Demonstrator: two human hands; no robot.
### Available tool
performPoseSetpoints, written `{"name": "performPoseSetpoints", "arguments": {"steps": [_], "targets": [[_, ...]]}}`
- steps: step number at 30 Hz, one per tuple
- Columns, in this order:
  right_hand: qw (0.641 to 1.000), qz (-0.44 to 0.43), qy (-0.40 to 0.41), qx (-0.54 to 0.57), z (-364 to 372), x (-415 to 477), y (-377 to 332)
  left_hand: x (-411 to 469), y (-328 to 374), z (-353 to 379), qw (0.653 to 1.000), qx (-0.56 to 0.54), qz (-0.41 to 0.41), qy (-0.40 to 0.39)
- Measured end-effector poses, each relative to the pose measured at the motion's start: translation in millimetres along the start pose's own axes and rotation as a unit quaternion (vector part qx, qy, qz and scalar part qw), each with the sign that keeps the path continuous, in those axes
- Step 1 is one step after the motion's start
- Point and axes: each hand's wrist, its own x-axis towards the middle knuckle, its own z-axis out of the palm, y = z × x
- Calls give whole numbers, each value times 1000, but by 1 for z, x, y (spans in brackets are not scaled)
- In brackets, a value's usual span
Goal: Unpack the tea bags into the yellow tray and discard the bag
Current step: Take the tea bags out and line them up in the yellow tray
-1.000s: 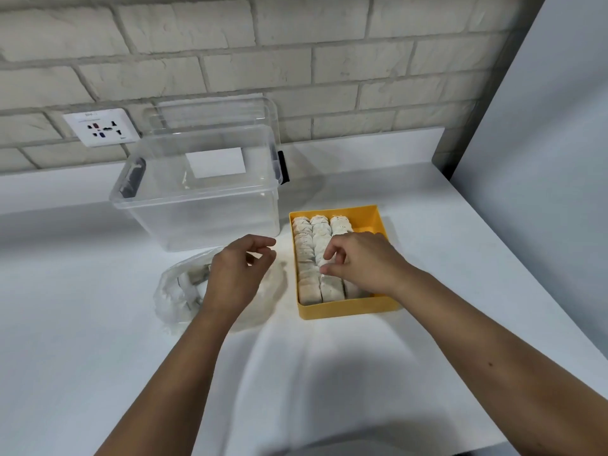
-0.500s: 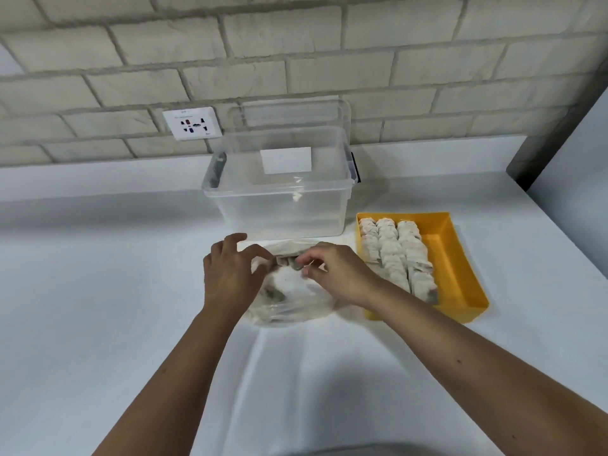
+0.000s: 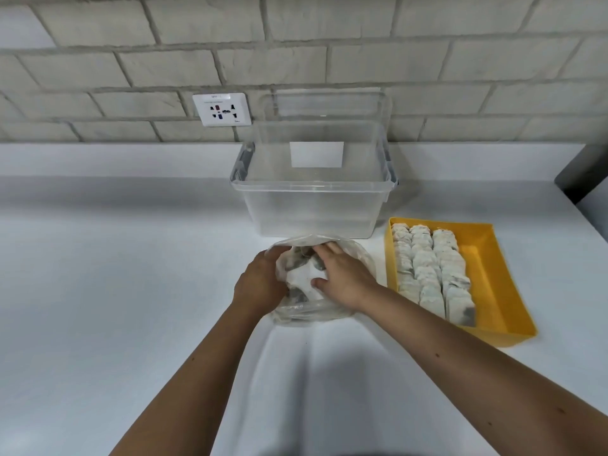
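Left hand (image 3: 260, 286) curls round the rim of the crumpled clear plastic bag (image 3: 312, 313), gripping. Right hand (image 3: 343, 278) rests flat on it, fingers extended. Both forearms reach over the white bench (image 3: 131, 291).

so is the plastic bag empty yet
Not empty: tea bags show through the plastic bag, which the left hand grips, with the right hand over them.

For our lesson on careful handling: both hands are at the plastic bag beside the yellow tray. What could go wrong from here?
1. The left hand grips only one edge of the thin plastic bag while the right hand reaches inside; a hard pull might tear it or spill tea bags onto the table.
2. Three neat rows fill much of the yellow tray; a careless drop could topple them.
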Motion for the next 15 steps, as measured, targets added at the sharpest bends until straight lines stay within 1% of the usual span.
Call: {"name": "performPoseSetpoints", "arguments": {"steps": [2,8,11,15], "targets": [[1000,12,7,-17,2,2,0,1,0,-2,1000,-17,-2,-10],[998,40,-21,-38,2,12,-3,1,0,-1,999,-40,2,-25],[998,37,-42,-38,-1,13,-2,1,0,1,999,-40,-2,-28],[996,11,-77,-48,-7,7,-2,0,-1,1,998,-53,-5,-15]]}}
